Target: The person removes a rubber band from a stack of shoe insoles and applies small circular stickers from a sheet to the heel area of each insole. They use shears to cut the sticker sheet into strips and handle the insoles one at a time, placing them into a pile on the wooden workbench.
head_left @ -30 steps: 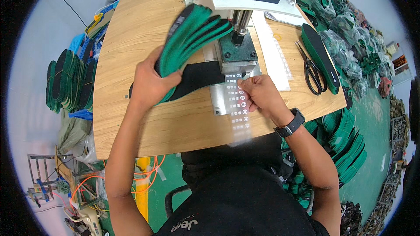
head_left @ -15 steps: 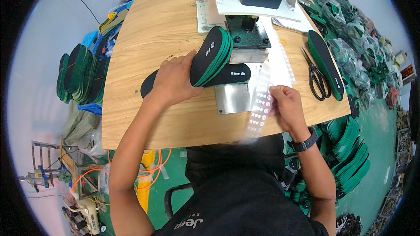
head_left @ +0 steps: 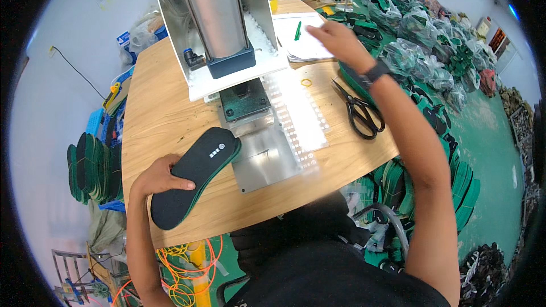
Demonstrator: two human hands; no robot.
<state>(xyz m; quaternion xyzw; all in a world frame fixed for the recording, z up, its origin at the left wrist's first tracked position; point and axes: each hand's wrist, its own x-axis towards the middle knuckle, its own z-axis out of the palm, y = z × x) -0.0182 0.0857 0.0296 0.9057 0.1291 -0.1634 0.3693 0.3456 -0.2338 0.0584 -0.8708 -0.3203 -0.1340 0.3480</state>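
A stack of black-topped insoles (head_left: pixel 199 173) with green edges and a small white print near one end is tilted over the table's left part. My left hand (head_left: pixel 158 177) grips its side, with the thumb on top and the other fingers hidden beneath. My right hand (head_left: pixel 338 42) is stretched out over white papers (head_left: pixel 304 48) at the far right, its fingers partly bent and apart, with nothing visible in them. Close to its fingertips lies a green pen-like tool (head_left: pixel 298 30). Clear strips with white prints (head_left: pixel 296 142) lie beside the press's metal plate (head_left: pixel 264 162).
A press (head_left: pixel 219 23) with a large cylinder stands mid-table. Black scissors (head_left: pixel 361 116) and a yellow rubber band (head_left: pixel 306 83) lie to its right. An insole pile (head_left: pixel 94 167) stands at the left; bagged green pieces (head_left: pixel 421 23) cover the floor at right.
My right hand has let go of the clear printed strip and moved far right over the papers. My left hand has brought the insoles nearer and off the plate. The view has shifted.
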